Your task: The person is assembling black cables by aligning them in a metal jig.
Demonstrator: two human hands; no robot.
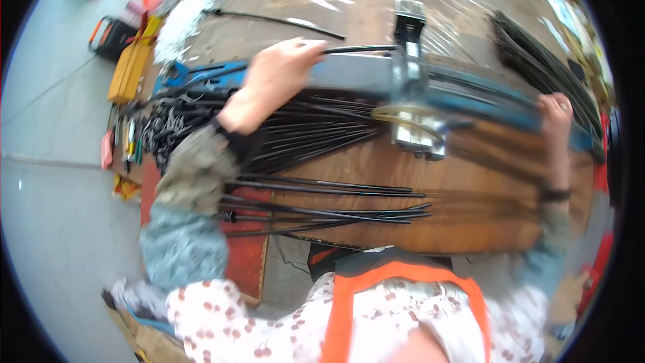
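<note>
My left hand [282, 74] is closed round a thin black rod [359, 48], which runs to the right into a metal clamping device [411, 70]. This device stands across a long blue-grey rail [336, 74] on the wooden table. At the rail's far right end, my right hand [556, 111] is raised with its fingers curled together. Motion blur hides what they hold, if anything. Dark rod-like lengths lie along the rail between the device and my right hand. A yellowish hose [406, 115] loops at the device's near side.
Many black rods [316, 131] lie bundled below the rail, and several more [329, 212] nearer me. One loose rod [282, 23] lies beyond. A dark bundle [547, 60] rests at the back right. White scraps [181, 27] and a yellow box [134, 67] are at the left.
</note>
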